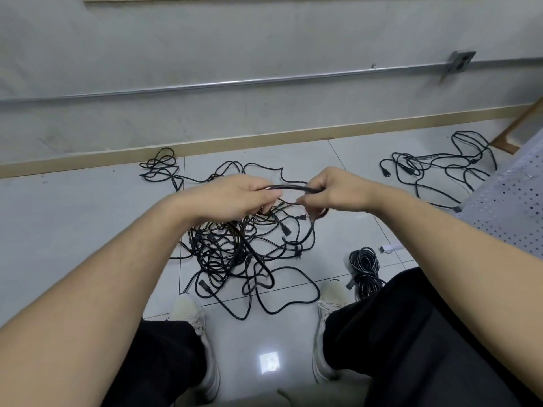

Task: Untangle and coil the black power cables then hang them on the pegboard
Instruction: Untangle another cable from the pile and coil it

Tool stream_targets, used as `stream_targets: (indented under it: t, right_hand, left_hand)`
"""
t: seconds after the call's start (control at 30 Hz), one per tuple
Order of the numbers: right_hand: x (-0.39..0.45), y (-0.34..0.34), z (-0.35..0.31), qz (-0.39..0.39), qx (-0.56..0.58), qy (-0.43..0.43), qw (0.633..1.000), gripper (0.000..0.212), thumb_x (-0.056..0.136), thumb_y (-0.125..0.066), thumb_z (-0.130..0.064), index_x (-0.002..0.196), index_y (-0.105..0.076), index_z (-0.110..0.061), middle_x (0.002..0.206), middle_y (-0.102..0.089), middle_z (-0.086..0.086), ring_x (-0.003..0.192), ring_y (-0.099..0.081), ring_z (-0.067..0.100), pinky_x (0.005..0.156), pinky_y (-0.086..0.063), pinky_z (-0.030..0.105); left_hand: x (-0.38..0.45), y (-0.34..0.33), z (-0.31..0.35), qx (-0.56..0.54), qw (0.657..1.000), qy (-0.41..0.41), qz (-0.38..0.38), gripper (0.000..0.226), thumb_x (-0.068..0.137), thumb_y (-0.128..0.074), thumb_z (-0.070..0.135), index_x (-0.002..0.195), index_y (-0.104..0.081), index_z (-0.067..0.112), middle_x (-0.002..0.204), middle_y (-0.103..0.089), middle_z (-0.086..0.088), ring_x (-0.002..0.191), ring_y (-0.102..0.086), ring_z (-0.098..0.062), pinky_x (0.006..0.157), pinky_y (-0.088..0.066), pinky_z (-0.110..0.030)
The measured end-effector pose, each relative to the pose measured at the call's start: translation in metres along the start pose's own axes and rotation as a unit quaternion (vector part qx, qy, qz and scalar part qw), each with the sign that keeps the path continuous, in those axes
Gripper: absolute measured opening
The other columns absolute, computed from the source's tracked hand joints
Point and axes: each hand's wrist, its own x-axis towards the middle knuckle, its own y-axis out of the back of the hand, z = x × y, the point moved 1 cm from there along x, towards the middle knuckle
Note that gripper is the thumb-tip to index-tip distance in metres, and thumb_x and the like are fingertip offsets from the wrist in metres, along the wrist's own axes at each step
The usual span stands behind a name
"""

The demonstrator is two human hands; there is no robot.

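Above the floor (88, 218) tangle (244, 248), left hand (235, 198) and right hand (332, 192) both grip one black cable (291, 188).

A metal conduit (235, 82) crosses the wall to an outlet box (459, 63).

The floor tiles (293, 342) were seen to be glossy, pretty much mirror-smooth, with a light patch reflected in them. The black power cables (235, 254) were jacketed in smooth, slightly shiny plastic or rubber, and the coiled bundle (364, 265) was given the same sheen. The wall (205, 48) was finished matt and a bit scuffed. A metal conduit (235, 82) with a dull shine was run across it to a grey metal outlet box (459, 63). The baseboard (264, 139) looked matt tan. The trousers (426, 333) were made of matt black cloth, the shoes (188, 312) of off-white fabric.
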Motion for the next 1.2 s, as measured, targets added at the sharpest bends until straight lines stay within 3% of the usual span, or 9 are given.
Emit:
stream_targets:
  t: [0.1,0.23,0.33,0.5,0.7,0.87,0.97,1.07,1.2]
  right_hand:
    - [-0.001,0.004,0.013,-0.019,0.054,-0.013,0.998,0.026,0.089,-0.072,-0.022,0.088,-0.074,0.003,0.092,-0.076,0.017,0.088,-0.067,0.009,0.083,-0.05,0.037]
    - [0.0,0.003,0.022,-0.013,0.113,-0.01,0.993,0.037,0.081,-0.074,-0.031,0.09,-0.068,0.005,0.08,-0.066,0.005,0.078,-0.059,0.011,0.086,-0.047,0.025]
    - [-0.008,0.007,0.021,0.007,0.105,-0.016,0.994,0.053,0.079,-0.079,-0.052,0.081,-0.064,-0.002,0.071,-0.051,0.004,0.068,-0.046,0.014,0.066,-0.038,0.016]
    - [-0.023,0.015,0.018,0.024,0.099,-0.036,0.994,0.05,0.08,-0.063,-0.063,0.064,-0.05,-0.018,0.057,-0.044,-0.011,0.055,-0.033,0.011,0.058,-0.027,0.026]
    - [-0.022,0.004,-0.014,0.028,0.032,0.016,0.999,0.049,0.095,-0.06,-0.056,0.072,-0.059,-0.013,0.053,-0.037,-0.013,0.05,-0.032,0.011,0.05,-0.027,0.024]
    - [-0.016,-0.014,-0.025,-0.021,0.012,0.045,0.999,0.034,0.099,-0.062,-0.037,0.075,-0.063,-0.013,0.066,-0.05,0.002,0.063,-0.042,0.018,0.061,-0.034,0.032]
    - [-0.019,-0.006,-0.008,-0.058,0.027,0.007,0.998,0.035,0.09,-0.068,-0.04,0.068,-0.06,-0.014,0.06,-0.062,0.001,0.065,-0.051,0.015,0.072,-0.046,0.039]
    - [-0.019,0.0,0.013,-0.082,0.005,-0.026,0.996,0.027,0.083,-0.072,-0.039,0.075,-0.066,-0.013,0.085,-0.078,0.007,0.093,-0.068,0.018,0.109,-0.042,0.046]
    - [-0.014,0.0,0.025,-0.056,0.07,-0.03,0.996,0.027,0.093,-0.065,-0.023,0.087,-0.063,0.003,0.089,-0.075,0.017,0.1,-0.068,0.028,0.112,-0.041,0.046]
  left_hand:
    - [-0.008,0.006,-0.004,-0.106,0.994,0.006,-0.009,0.035,0.105,-0.047,0.038,0.079,-0.054,0.016,0.056,-0.037,0.012,0.047,-0.028,-0.007,0.044,-0.024,-0.015]
    - [-0.015,0.009,-0.007,-0.122,0.992,-0.004,0.005,0.034,0.105,-0.047,0.037,0.08,-0.053,0.015,0.053,-0.036,0.013,0.048,-0.025,-0.007,0.044,-0.021,-0.015]
    - [-0.017,0.014,-0.008,-0.13,0.991,-0.003,0.037,0.033,0.106,-0.046,0.033,0.08,-0.053,0.014,0.052,-0.036,0.012,0.047,-0.026,-0.006,0.043,-0.021,-0.014]
    - [-0.025,0.018,-0.03,-0.01,0.997,0.074,-0.022,0.035,0.099,-0.056,0.048,0.086,-0.059,0.016,0.069,-0.054,0.001,0.055,-0.039,-0.013,0.049,-0.035,-0.022]
    - [-0.018,-0.003,-0.018,-0.157,0.985,0.076,-0.008,0.03,0.095,-0.067,0.043,0.123,-0.058,0.039,0.084,-0.066,-0.008,0.06,-0.054,-0.018,0.056,-0.057,-0.037]
    - [-0.009,-0.012,-0.008,-0.058,0.997,0.001,0.042,0.037,0.093,-0.062,0.053,0.089,-0.061,0.017,0.062,-0.04,0.006,0.053,-0.037,-0.014,0.046,-0.032,-0.027]
    - [-0.015,0.0,-0.008,-0.17,0.983,-0.025,0.059,0.044,0.087,-0.071,0.057,0.066,-0.052,0.023,0.056,-0.033,0.009,0.05,-0.027,-0.011,0.049,-0.018,-0.027]
    - [-0.025,0.014,-0.01,-0.225,0.97,-0.052,0.072,0.044,0.077,-0.071,0.054,0.055,-0.044,0.026,0.054,-0.029,0.008,0.049,-0.022,-0.011,0.047,-0.019,-0.022]
    - [-0.033,0.019,-0.018,-0.171,0.984,-0.02,0.038,0.055,0.075,-0.081,0.058,0.054,-0.043,0.023,0.052,-0.036,0.003,0.048,-0.034,-0.014,0.048,-0.032,-0.02]
